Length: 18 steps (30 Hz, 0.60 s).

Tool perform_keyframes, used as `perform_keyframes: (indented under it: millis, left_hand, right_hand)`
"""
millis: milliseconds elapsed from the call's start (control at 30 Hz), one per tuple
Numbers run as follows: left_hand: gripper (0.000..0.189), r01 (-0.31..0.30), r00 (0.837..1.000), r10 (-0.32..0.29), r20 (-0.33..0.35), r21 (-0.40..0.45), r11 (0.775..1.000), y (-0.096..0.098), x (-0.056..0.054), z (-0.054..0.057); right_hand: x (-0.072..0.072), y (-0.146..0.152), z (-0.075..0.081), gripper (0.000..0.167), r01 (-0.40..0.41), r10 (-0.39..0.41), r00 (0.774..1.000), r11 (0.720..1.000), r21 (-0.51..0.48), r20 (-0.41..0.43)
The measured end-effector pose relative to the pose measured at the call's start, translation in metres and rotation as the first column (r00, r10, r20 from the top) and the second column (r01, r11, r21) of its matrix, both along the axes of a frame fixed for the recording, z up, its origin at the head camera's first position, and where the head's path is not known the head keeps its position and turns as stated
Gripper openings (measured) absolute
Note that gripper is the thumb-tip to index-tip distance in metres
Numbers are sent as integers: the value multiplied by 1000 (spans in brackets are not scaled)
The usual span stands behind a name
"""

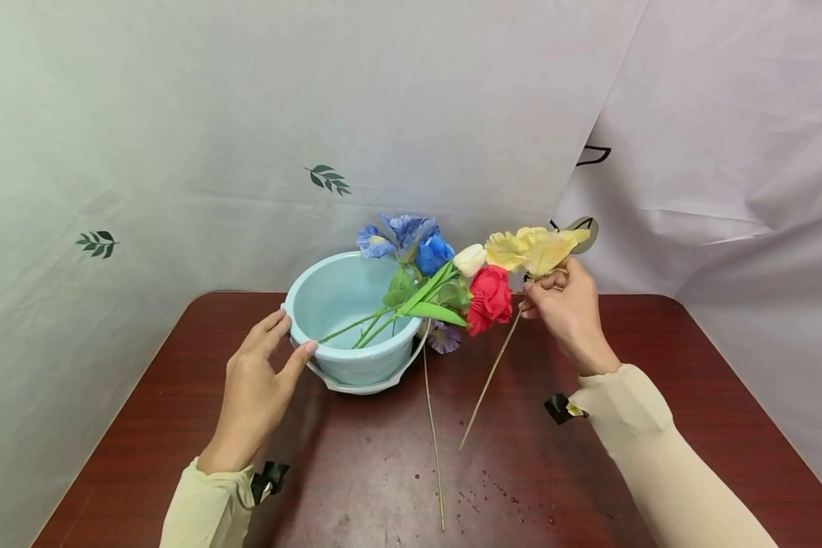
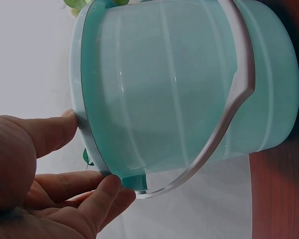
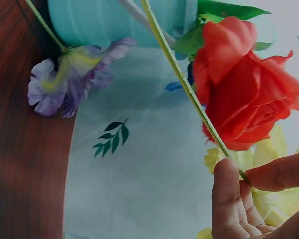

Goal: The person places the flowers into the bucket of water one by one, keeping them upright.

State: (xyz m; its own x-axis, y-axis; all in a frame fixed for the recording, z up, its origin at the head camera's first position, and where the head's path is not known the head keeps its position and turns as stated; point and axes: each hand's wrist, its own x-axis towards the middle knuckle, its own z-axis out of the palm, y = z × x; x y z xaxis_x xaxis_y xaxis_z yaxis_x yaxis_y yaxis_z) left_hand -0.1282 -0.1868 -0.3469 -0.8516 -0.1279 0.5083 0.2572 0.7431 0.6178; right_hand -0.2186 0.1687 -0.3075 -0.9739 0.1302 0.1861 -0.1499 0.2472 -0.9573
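My left hand [image 1: 256, 392] holds the rim of a light blue bucket [image 1: 363, 365], thumb on the near edge and fingers by the handle's ear at the left. In the left wrist view, the fingertips [image 2: 109, 185] meet the bucket's rim. To the right of the bucket, my right hand [image 1: 565, 308] pinches the stem of a yellow flower [image 1: 537, 250] just under its bloom. That stem [image 3: 182, 74] slants down toward the table. A red rose [image 1: 489, 299], a white tulip [image 1: 469, 259] and blue flowers [image 1: 400, 236] lean out over the bucket's right side.
A purple flower [image 1: 444, 337] hangs head-up beside the bucket, its long thin stem reaching toward the table's front. The bucket's pale handle [image 2: 244, 74] is folded down. Water drops dot the dark red table [image 1: 356, 472]. A pale cloth [image 1: 233, 114] with leaf prints rises behind.
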Motion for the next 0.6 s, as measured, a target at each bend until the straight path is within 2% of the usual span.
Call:
perform_keyframes:
  millis: [333,600]
  left_hand:
    - [52,2,1000,-2,4,2,1000,1,0,2]
    - [52,-2,1000,2,8,-1,1000,1,0,2]
  right_hand:
    - [5,-2,11,27,-27,27,999,1000,1,-36]
    - [7,-1,16,29,-20,19,999,1000,-19,-29]
